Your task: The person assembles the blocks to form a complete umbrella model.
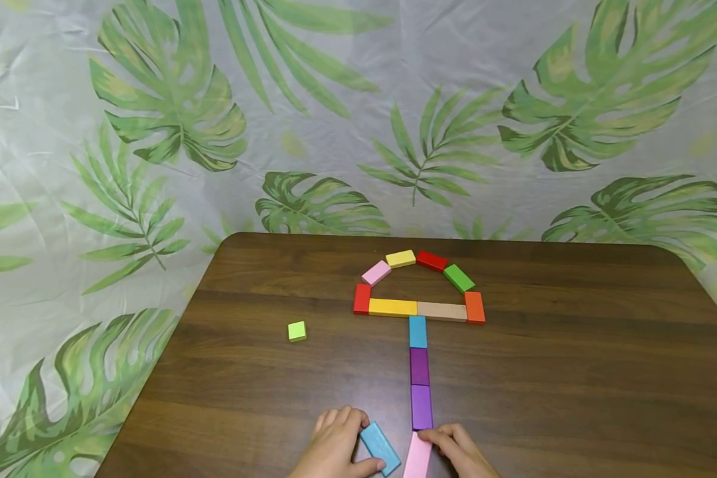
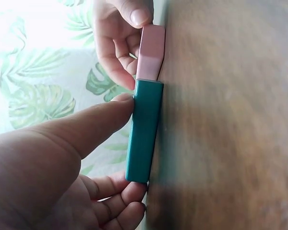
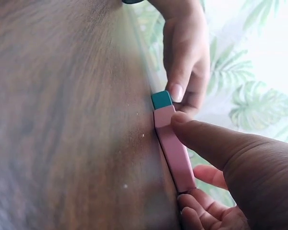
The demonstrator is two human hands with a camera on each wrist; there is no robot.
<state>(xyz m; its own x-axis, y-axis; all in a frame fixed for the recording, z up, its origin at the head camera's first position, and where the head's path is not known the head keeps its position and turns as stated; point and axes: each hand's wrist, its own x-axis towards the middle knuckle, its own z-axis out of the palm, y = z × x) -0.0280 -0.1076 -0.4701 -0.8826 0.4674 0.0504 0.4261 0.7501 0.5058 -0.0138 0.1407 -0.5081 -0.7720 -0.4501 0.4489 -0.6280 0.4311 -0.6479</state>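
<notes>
My left hand [image 1: 333, 446] holds a light blue block [image 1: 380, 449] by its two ends, thumb at the near end and fingers at the far end. The block lies slanted on the table, left of a pink block [image 1: 417, 458]. My right hand [image 1: 461, 453] grips that pink block lengthwise; its thumb and fingers show at opposite ends in the right wrist view. The pink block sits just below a purple block [image 1: 421, 407], slightly tilted against it. Above that, a darker purple block [image 1: 419, 366] and a blue block [image 1: 417, 331] continue the column.
An arch of small blocks, including a green block [image 1: 459, 278] and an orange block [image 1: 475, 308], stands over a yellow block [image 1: 393, 307] and a tan block [image 1: 441, 311]. A lime cube [image 1: 297, 330] lies apart at left. A leaf-patterned cloth [image 1: 322, 139] hangs behind the wooden table [image 1: 573, 372].
</notes>
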